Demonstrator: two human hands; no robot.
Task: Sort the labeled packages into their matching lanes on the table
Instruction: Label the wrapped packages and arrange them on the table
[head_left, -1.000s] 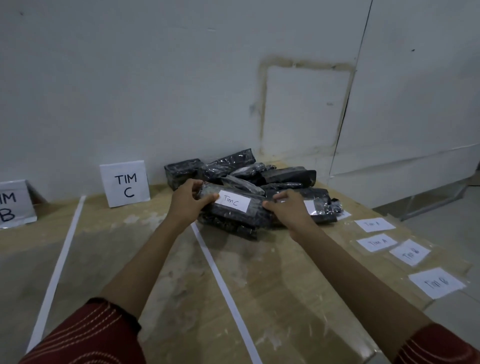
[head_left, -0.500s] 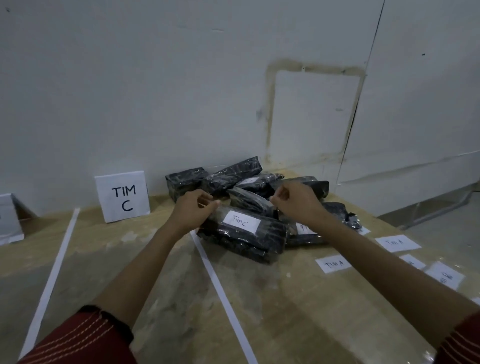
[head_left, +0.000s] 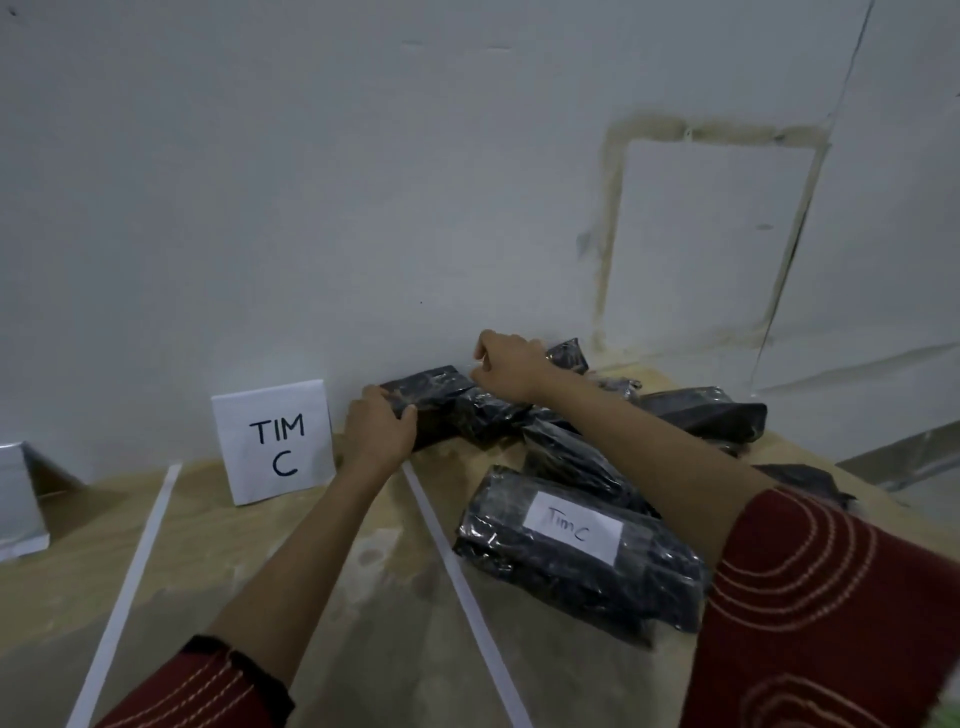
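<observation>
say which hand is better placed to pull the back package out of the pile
Left, probably. The left hand grips the end of the back package, on the side nearest the TIM C sign. The right hand is curled over the pile; whether it holds anything is unclear.

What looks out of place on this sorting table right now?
The Tim C package lies right of the white tape line, outside the lane marked by the TIM C sign, while the left hand grips another black package.
</observation>
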